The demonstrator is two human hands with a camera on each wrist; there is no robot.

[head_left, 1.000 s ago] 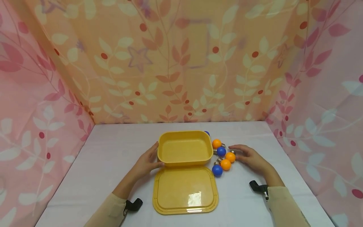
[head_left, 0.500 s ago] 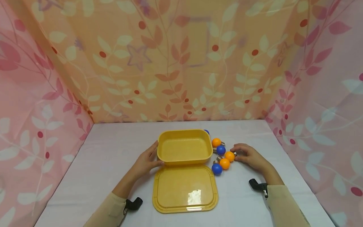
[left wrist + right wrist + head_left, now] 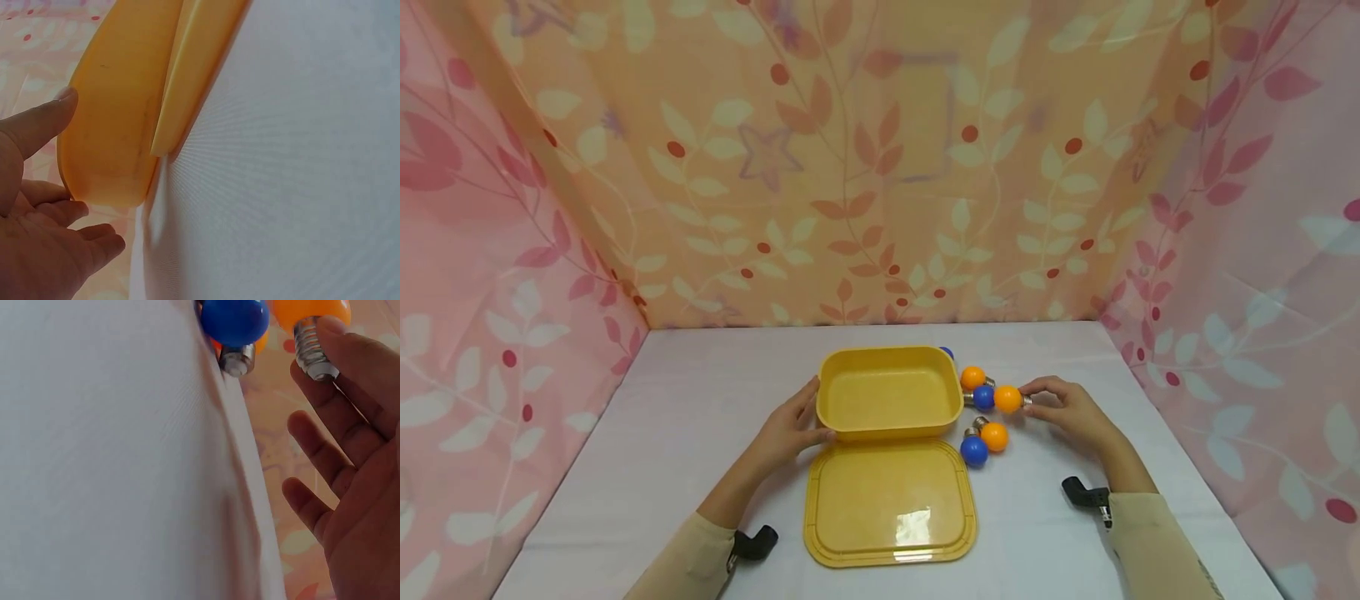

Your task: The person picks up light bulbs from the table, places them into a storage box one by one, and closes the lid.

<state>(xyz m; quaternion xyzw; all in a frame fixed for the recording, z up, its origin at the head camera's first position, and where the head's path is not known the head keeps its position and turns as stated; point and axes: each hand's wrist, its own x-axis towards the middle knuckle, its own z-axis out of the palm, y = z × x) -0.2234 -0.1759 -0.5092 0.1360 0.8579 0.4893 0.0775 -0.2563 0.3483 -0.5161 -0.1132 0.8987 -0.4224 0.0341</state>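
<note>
My right hand (image 3: 1073, 417) pinches an orange light bulb (image 3: 1007, 399) by its metal screw base, between thumb and fingers. In the right wrist view this base (image 3: 310, 353) lies against the thumb, and the bulb appears lifted off the table. Just left of it in the head view is a blue light bulb (image 3: 983, 397). My left hand (image 3: 784, 433) holds the left end of an open yellow box (image 3: 887, 398), thumb at the front wall and fingers around the side. Nothing lies inside the box. Its matching lid (image 3: 880, 500) lies flat in front.
Beside the box's right side lie another orange bulb (image 3: 973, 377), a nearer orange bulb (image 3: 995, 437) and a nearer blue bulb (image 3: 974, 451). One more blue bulb (image 3: 947, 352) is mostly hidden behind the box. Leaf-patterned cloth (image 3: 850, 208) walls the white table.
The right fingers have taken the orange bulb by its base. It has moved away from the nearer orange bulb, up beside the blue one. The left hand and box have stayed put.
</note>
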